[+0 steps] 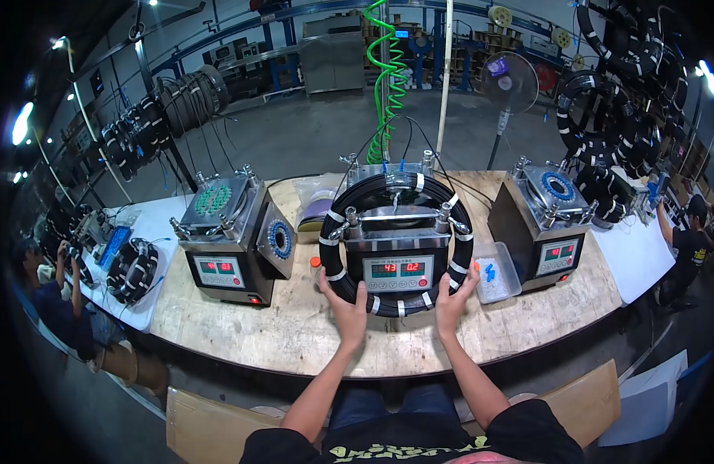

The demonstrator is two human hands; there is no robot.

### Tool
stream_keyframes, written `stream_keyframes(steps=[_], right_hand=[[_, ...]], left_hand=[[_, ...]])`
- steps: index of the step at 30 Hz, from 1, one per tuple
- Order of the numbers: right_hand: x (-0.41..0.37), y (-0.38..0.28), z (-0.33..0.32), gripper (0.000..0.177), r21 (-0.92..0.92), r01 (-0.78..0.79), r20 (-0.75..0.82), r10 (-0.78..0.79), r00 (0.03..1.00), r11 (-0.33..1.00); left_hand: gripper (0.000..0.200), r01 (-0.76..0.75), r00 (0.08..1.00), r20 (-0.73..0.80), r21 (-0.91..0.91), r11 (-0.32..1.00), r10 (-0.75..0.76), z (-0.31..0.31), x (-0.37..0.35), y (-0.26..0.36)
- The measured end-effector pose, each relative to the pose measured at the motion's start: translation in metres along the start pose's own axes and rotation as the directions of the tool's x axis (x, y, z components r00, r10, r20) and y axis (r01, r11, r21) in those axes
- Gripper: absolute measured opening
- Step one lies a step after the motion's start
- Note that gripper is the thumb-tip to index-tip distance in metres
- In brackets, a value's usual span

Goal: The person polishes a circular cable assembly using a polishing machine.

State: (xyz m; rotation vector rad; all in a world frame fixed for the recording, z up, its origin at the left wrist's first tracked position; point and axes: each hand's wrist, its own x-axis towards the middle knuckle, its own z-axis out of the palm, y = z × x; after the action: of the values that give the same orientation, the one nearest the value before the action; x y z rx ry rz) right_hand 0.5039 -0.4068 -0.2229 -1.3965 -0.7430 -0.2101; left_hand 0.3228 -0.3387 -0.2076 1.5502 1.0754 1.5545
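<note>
A large coil of black cable [463,251], bound with white tape bands, stands upright in front of the middle machine [399,272], whose red digits show through the ring. My left hand [348,311] grips the coil's lower left side, and my right hand [454,303] grips its lower right side. The fingers of both hands go partly behind the cable. Two thin cable ends with blue connectors [402,165] rise at the top of the coil, near the machine's upper plate. An orange-capped bottle [316,265] is close to my left fingers.
Similar machines stand left [224,240] and right [539,224] on the wooden table [295,340]. A clear plastic box [496,272] with blue pieces lies right of the coil. A green spiral hose [380,77] hangs behind. Other people work at the far left [51,301] and far right [691,247].
</note>
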Motion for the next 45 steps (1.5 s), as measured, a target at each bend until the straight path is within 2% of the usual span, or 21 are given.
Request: stream_keyframes(steps=[3,4,8,11,12,15,16,20,23,24,30,33,35,36,38,39,40,43,44,45], right_hand=[[0.019,0.011,-0.014,0.041,0.298,-0.194,0.114,0.166,0.979,0.935],[0.028,0.015,-0.017,0.035,0.234,-0.205,0.116,0.182,0.976,0.950],[0.076,-0.015,-0.014,0.035,0.186,-0.177,0.179,0.143,0.973,0.967],[0.110,-0.015,-0.014,0.042,0.157,-0.279,0.384,0.201,0.901,0.947],[0.113,-0.017,-0.008,0.045,0.180,-0.175,0.343,0.105,0.934,0.968],[0.107,0.000,-0.001,0.044,0.193,-0.174,0.297,0.112,0.948,0.966],[0.105,0.000,0.001,0.044,0.217,-0.204,0.292,0.136,0.947,0.955],[0.103,0.004,0.004,0.047,0.261,-0.324,0.315,0.237,0.919,0.909],[0.103,0.010,0.004,0.050,0.276,-0.322,0.331,0.225,0.916,0.906],[0.102,0.012,0.005,0.052,0.251,-0.276,0.311,0.193,0.931,0.928],[0.103,0.011,0.001,0.052,0.292,-0.364,0.385,0.239,0.891,0.885],[0.104,0.017,-0.003,0.050,0.256,-0.393,0.409,0.269,0.872,0.883],[0.110,0.028,-0.005,0.048,0.206,-0.393,0.445,0.272,0.853,0.896],[0.114,0.038,-0.008,0.047,0.175,-0.391,0.477,0.270,0.836,0.903],[0.120,0.029,-0.008,0.045,0.180,-0.279,0.462,0.169,0.870,0.943],[0.126,0.003,-0.008,0.044,0.208,-0.166,0.414,0.067,0.908,0.964],[0.134,-0.017,-0.008,0.045,0.229,-0.050,0.364,-0.038,0.931,0.972],[0.158,-0.048,-0.008,0.048,0.202,0.064,0.480,-0.155,0.863,0.977],[0.164,-0.055,-0.007,0.050,0.190,-0.019,0.580,-0.097,0.809,0.982],[0.168,-0.063,-0.003,0.051,0.149,0.049,0.602,-0.130,0.788,0.988]], left_hand=[[0.085,0.101,0.992,0.101,-0.242,0.965,-0.078,-0.014,0.015,0.002],[0.072,0.004,0.998,0.065,-0.176,0.984,0.008,-0.014,0.028,-0.010],[0.049,0.046,0.990,0.142,-0.263,0.964,-0.008,-0.023,0.074,0.003],[0.053,-0.017,0.988,0.150,-0.177,0.984,0.044,-0.022,0.102,0.030],[0.052,-0.053,0.995,0.071,-0.185,0.981,0.068,-0.013,0.108,0.030],[0.051,0.267,0.946,0.260,-0.279,0.922,-0.195,-0.013,0.111,0.005],[0.053,0.180,0.977,0.166,-0.320,0.930,-0.132,-0.005,0.111,0.004],[0.059,0.241,0.966,0.172,-0.336,0.910,-0.192,-0.004,0.113,0.005],[0.060,0.283,0.950,0.232,-0.348,0.894,-0.210,-0.005,0.117,0.002],[0.060,0.294,0.945,0.243,-0.352,0.889,-0.216,-0.005,0.116,0.006],[0.057,0.313,0.941,0.247,-0.387,0.867,-0.230,-0.005,0.115,0.014],[0.053,0.384,0.900,0.341,-0.319,0.867,-0.273,-0.017,0.119,-0.002],[0.050,0.077,0.987,0.160,-0.297,0.952,-0.030,-0.009,0.125,-0.003],[0.051,-0.078,0.992,0.073,-0.261,0.962,0.101,-0.006,0.129,0.000],[0.052,0.001,0.970,0.233,-0.298,0.955,0.071,-0.017,0.144,0.017],[0.054,0.042,0.949,0.311,-0.312,0.949,0.060,-0.022,0.153,0.029],[0.053,-0.141,0.930,0.319,-0.147,0.979,0.182,-0.023,0.160,0.042],[0.053,-0.314,0.817,0.520,0.037,0.949,0.250,-0.024,0.166,0.083],[0.053,-0.373,0.805,0.508,0.030,0.927,0.307,-0.019,0.169,0.082],[0.053,-0.396,0.793,0.530,0.073,0.915,0.301,-0.016,0.169,0.086]])
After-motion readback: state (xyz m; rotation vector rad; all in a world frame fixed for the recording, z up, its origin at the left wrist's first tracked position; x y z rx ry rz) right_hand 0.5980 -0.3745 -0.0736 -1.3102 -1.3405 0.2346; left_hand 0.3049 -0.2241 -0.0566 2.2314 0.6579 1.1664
